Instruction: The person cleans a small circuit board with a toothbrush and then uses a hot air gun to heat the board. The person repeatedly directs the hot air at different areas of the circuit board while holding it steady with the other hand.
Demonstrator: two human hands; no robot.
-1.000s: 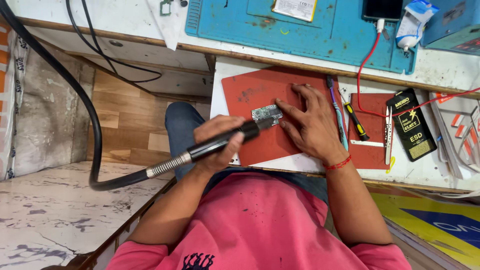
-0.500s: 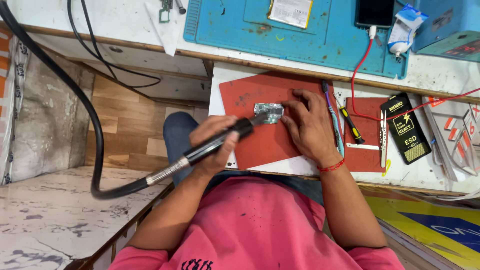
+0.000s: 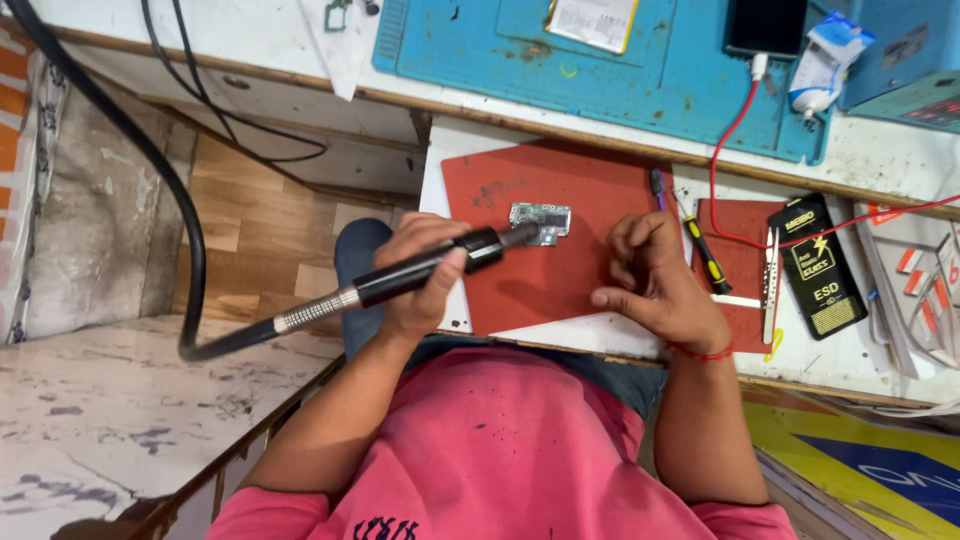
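Two hands: left [image 3: 425, 275] grips rotary handpiece [image 3: 440, 265] at circuit board [image 3: 540, 220]; right [image 3: 655, 280] curled, empty.

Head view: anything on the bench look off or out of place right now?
Mostly the board: it lies loose and slightly askew on the red mat, with the right hand off it while the left hand aims the black nozzle at it.

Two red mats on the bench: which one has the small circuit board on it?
The larger red mat, in front of the person. The small circuit board lies near its top, under the tool tip. The smaller red mat on the right carries hand tools.
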